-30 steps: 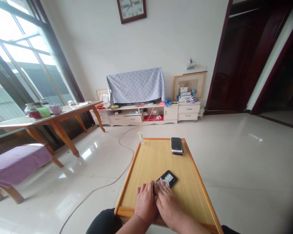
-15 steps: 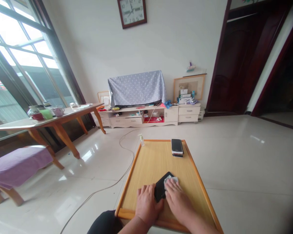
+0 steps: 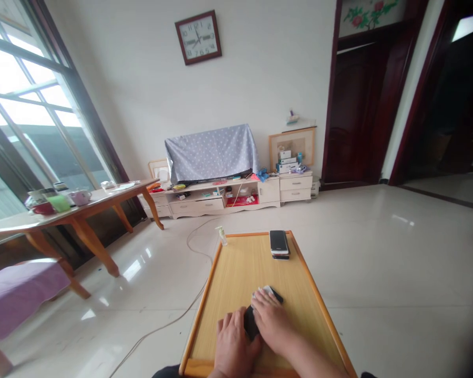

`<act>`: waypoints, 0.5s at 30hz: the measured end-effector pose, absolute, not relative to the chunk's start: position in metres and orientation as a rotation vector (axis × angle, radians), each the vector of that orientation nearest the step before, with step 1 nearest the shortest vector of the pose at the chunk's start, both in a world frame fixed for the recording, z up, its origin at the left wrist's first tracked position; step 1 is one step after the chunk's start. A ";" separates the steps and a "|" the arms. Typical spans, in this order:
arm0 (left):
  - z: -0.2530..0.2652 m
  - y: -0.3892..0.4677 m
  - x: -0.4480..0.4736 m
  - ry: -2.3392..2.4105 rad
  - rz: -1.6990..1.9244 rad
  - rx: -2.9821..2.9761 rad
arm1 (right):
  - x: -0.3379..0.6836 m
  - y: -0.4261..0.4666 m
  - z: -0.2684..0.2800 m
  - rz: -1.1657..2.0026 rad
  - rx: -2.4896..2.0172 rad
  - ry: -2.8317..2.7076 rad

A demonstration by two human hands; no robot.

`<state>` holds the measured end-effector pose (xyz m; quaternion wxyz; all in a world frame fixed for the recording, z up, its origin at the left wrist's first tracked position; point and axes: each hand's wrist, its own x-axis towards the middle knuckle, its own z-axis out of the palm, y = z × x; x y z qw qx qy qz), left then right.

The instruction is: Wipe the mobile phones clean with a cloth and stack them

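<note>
A black phone point(image 3: 250, 325) lies slanted on the small wooden table point(image 3: 230, 281), mostly covered by my hands. My left hand point(image 3: 233, 338) grips its near left end, thumb along the bottom and fingers at the side. With fingers together, my right hand point(image 3: 271, 317) presses a folded white wipe point(image 3: 267, 289) onto the phone's screen. Only the wipe's far edge shows past the fingertips. Toward the far right corner of the table sits a stack of phones point(image 3: 279, 242). A clear pump bottle point(image 3: 223, 237) stands at the far left corner.
A raised wooden rim point(image 3: 314, 286) runs round the tabletop. On the floor to the left trails a thin cable point(image 3: 157, 332). A long table point(image 3: 98, 202) with cups and a purple-draped stool point(image 3: 21, 294) stand at left. A TV cabinet point(image 3: 197, 206) lines the wall.
My right hand and the wipe have slid left across the phone, covering more of its middle. My left hand keeps its grip. The camera view has tilted up and turned slightly right.
</note>
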<state>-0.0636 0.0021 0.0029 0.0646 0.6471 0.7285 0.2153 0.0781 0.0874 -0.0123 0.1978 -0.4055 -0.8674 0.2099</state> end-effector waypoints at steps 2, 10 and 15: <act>0.002 0.003 -0.063 2.199 0.646 1.958 | 0.086 0.099 -0.016 0.529 -1.236 -2.398; 0.001 0.002 -0.063 2.276 0.539 2.022 | 0.111 0.093 0.003 0.356 -1.489 -2.324; 0.009 -0.001 -0.059 2.255 0.470 2.031 | 0.127 0.093 0.015 0.356 -1.644 -2.255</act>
